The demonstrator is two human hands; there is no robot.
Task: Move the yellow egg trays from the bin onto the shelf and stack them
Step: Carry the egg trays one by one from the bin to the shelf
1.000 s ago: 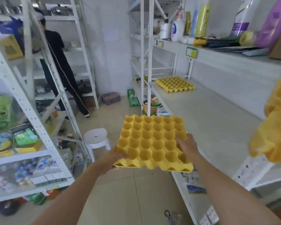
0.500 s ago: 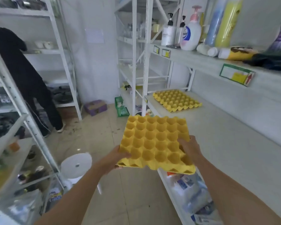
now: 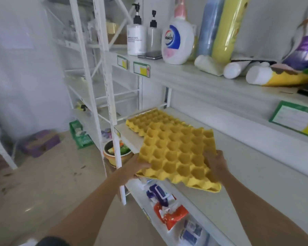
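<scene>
I hold a yellow egg tray (image 3: pixel 176 153) flat in both hands, cups up, above the white shelf (image 3: pixel 256 183). My left hand (image 3: pixel 133 167) grips its near-left edge from below. My right hand (image 3: pixel 215 166) grips its near-right side, fingers over the top. A second yellow egg tray (image 3: pixel 140 121) lies on the shelf at its far left end; the far edge of the held tray overlaps it in view. The bin is not in view.
The shelf above carries pump bottles (image 3: pixel 137 36), a detergent bottle (image 3: pixel 177 39), rolls and tubes. A white upright post (image 3: pixel 110 103) stands left of the trays. Packets (image 3: pixel 169 208) lie on the lower shelf. A bowl (image 3: pixel 116 154) and green basket (image 3: pixel 79 134) sit near the floor.
I have stepped closer to the shelf and carried the held tray forward and right, over the shelf surface, up to the tray lying there. The person in black has left the view.
</scene>
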